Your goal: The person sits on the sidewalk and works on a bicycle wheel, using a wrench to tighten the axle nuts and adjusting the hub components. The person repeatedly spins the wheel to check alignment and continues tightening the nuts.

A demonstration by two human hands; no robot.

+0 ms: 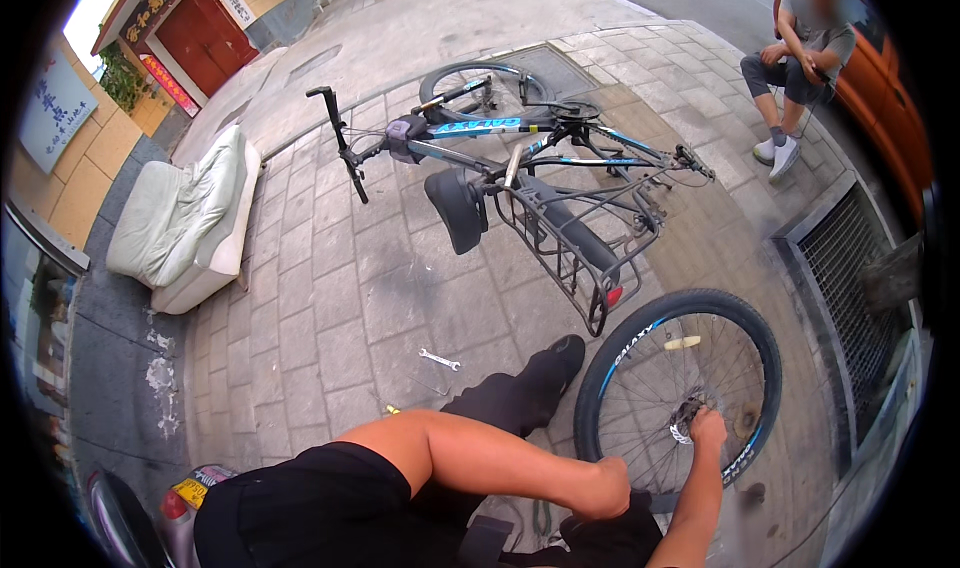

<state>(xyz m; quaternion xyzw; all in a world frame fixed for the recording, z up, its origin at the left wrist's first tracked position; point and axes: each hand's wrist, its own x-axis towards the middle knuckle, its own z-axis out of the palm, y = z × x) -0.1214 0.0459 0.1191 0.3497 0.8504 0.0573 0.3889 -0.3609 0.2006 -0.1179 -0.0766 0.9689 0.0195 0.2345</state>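
Black-tyred bicycle wheel with blue-and-white rim lettering, on grey stone paving, beside black shoe. Probably light but bulky; tyre stiff, grippy; thin spokes likely bendable. Best hold: tyre, 2 opposite sides. Right hand at hub, arm extended, fingers curled, grip unclear. Left hand near tyre's lower edge, elbow bent, fingers curled; cannot tell if anything held.
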